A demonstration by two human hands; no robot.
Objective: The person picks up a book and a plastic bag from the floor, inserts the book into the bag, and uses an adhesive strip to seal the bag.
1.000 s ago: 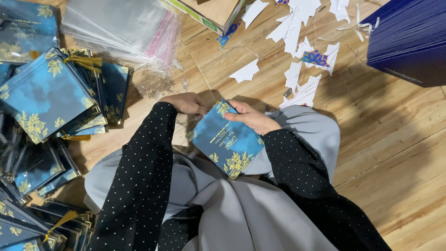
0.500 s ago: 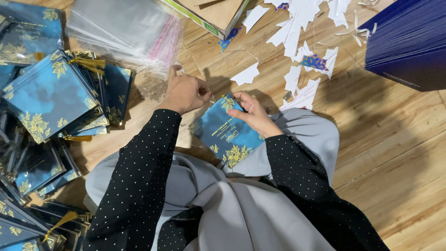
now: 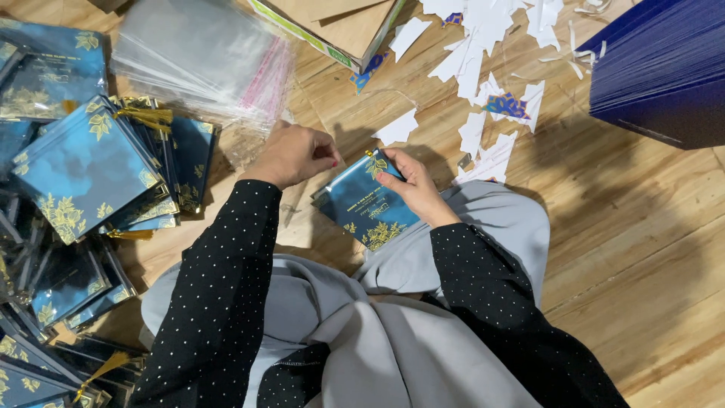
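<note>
While right hand (image 3: 411,189) fingers grip blue card (image 3: 366,204) edge; left hand (image 3: 294,155) clenched | bare floorboards (image 3: 642,227) rightward

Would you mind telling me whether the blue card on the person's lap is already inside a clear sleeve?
It appears sleeved: the blue card shows a glossy sheen and a clear edge at its left, where the left hand pinches; the right hand steadies it.

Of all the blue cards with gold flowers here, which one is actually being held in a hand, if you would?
The blue card over the grey lap, gripped by the right hand; the others lie piled on the floor.
</note>
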